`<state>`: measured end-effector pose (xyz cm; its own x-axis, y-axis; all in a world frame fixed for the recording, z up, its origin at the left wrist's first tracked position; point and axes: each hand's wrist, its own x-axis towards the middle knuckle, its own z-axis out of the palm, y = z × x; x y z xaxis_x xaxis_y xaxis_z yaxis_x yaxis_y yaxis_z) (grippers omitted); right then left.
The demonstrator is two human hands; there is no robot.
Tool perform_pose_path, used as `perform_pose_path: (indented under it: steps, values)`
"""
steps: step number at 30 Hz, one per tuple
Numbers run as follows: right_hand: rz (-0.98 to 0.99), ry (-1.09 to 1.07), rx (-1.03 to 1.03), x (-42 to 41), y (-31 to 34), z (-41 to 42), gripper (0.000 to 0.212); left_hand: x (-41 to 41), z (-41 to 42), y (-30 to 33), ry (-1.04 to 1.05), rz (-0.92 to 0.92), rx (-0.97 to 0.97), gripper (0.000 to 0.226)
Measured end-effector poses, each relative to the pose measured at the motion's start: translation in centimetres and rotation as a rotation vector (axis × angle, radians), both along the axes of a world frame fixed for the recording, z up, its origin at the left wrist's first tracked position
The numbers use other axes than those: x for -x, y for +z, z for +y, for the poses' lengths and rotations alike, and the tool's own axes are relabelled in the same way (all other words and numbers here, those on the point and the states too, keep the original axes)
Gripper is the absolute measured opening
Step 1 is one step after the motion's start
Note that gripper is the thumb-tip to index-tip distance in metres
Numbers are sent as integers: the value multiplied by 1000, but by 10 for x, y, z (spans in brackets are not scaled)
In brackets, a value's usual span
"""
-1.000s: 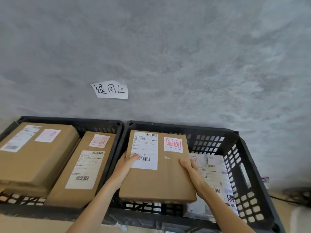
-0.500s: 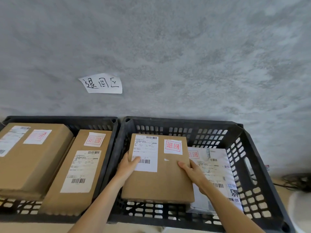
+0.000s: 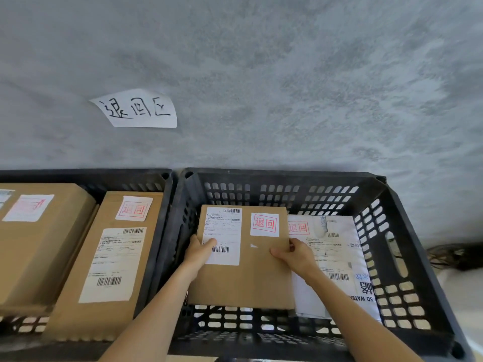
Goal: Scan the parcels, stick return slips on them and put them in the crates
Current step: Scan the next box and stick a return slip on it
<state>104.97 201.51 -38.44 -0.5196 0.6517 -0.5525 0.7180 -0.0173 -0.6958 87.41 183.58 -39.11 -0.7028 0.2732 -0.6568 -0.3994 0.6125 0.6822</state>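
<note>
At the far left, a black crate (image 3: pixel 146 178) holds two brown cardboard parcels side by side: a bulky one (image 3: pixel 44 246) cut off by the frame edge, with a white slip stamped in faint red on its top, and a long one (image 3: pixel 104 270) just right of it, carrying a red-stamped return slip (image 3: pixel 134 208) at its far end and a shipping label (image 3: pixel 113 265) nearer. On the grey wall (image 3: pixel 287 74) behind, above this crate's right end, a paper sign (image 3: pixel 138 109) bears handwritten characters. Touching that crate on the right stands a second black crate (image 3: pixel 379 194) with perforated walls. Inside it, toward its left wall, the left hand (image 3: pixel 198 253) grips the left edge of a flat brown parcel (image 3: pixel 245 280), thumb lying on the parcel's white barcode label (image 3: pixel 223 235). A return slip (image 3: pixel 264 224) sits at the parcel's far right corner. The right hand (image 3: pixel 295 254) holds the right edge, fingers curled round it. Under that edge, further right, a white mailer (image 3: pixel 337 257) lies on the crate floor with its own red stamp. Beyond the crate's right wall, dark cables (image 3: pixel 454 257) lie on the floor
</note>
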Motion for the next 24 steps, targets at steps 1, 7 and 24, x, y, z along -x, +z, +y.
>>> perform_pose_path:
  steps: [1, 7, 24]
  values:
    - [-26, -4, -13, 2, -2, 1, 53, 1, 1, -3, 3, -10, 5, 33]
    - [-269, 84, -191, 18, -9, 0, 59, 7, 4, -22, -5, -56, 44, 40]
    - [-559, 270, -436, 29, -25, -11, 59, 9, 14, -53, -60, -2, 172, 42]
